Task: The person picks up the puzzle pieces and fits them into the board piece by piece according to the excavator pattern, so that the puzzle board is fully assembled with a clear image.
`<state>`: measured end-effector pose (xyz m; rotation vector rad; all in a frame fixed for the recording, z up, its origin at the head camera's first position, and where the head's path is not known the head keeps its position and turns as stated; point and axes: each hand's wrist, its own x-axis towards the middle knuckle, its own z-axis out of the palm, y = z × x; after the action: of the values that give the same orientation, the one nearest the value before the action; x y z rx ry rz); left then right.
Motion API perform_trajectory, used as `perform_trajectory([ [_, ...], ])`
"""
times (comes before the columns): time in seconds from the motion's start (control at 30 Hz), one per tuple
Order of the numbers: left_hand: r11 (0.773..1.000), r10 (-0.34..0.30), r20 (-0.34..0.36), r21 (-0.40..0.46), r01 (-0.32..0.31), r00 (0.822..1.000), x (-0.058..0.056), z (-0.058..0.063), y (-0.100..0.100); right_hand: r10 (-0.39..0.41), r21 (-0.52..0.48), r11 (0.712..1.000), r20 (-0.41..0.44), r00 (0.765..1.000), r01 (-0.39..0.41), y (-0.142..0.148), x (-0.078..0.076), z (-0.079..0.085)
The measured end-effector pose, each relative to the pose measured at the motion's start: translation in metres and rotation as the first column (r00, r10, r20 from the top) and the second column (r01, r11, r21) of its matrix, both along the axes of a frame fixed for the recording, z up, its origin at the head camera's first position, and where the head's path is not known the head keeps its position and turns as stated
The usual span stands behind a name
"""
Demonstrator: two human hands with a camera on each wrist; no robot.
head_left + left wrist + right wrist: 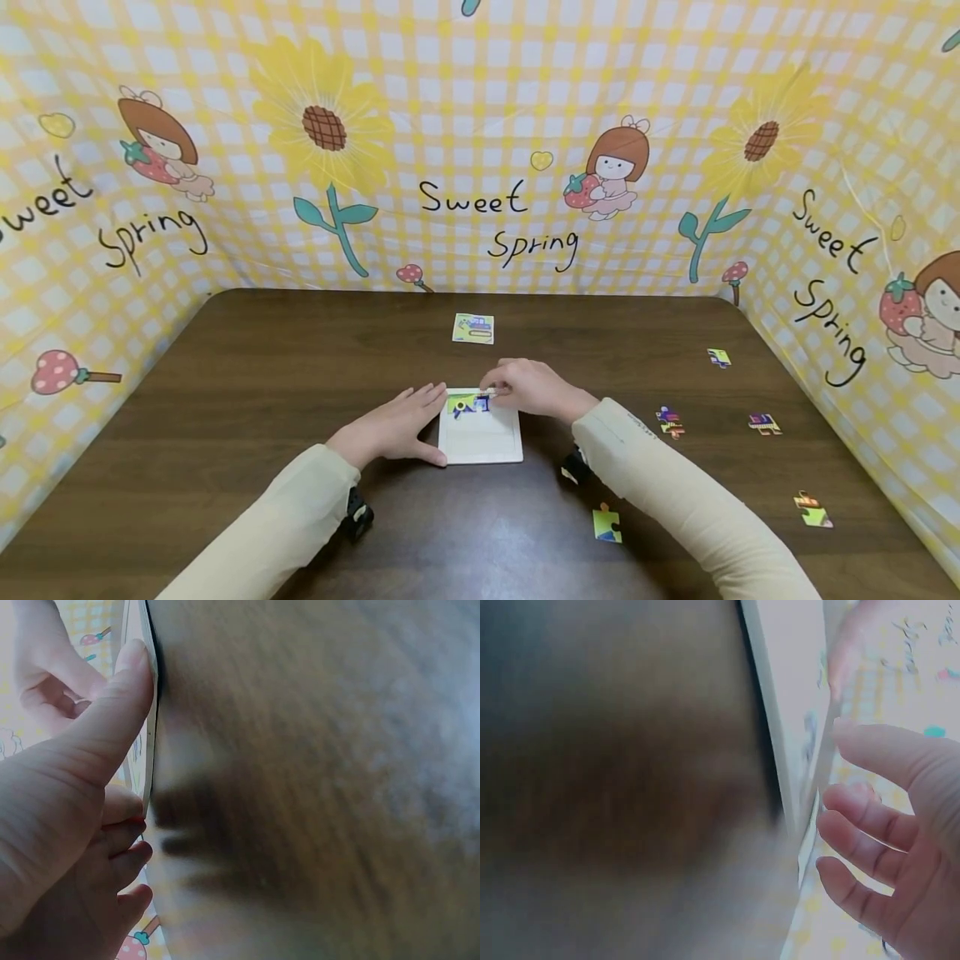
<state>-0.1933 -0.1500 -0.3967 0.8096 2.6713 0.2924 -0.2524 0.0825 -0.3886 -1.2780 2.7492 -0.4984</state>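
Note:
A white square puzzle tray [480,446] lies on the table with jigsaw pieces [459,406] along its far edge, yellow-green on the left and blue-purple beside it. My left hand [397,425] rests against the tray's left side, fingers straight, thumb at the near left corner. In the left wrist view the thumb [124,697] lies along the tray's rim. At the tray's far right part, my right hand [528,386] pinches a blue-purple puzzle piece [482,403] with thumb and index finger; its other fingers [866,832] are loosely bent. The hand covers the far right corner.
A small printed picture card [473,328] lies beyond the tray. Loose puzzle pieces are spread to the right: one near the front [607,525], others farther out, such as a purple-red piece [765,423] and a green-yellow piece [718,358]. Checked cloth [480,125] walls surround the table.

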Motion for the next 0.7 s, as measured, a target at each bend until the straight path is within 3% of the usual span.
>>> perform_trajectory([
  [0.33,1.0,0.006,0.0,0.007,-0.006,1.0,0.001,0.0,0.001,-0.206,-0.084,0.974,0.042,0.978,0.209,0.065,-0.021,0.014],
  [0.7,1.0,0.013,0.017,0.016,-0.013,1.0,-0.001,-0.001,0.0,-0.41,-0.171,0.896,0.032,0.911,0.41,0.173,-0.041,0.022],
])
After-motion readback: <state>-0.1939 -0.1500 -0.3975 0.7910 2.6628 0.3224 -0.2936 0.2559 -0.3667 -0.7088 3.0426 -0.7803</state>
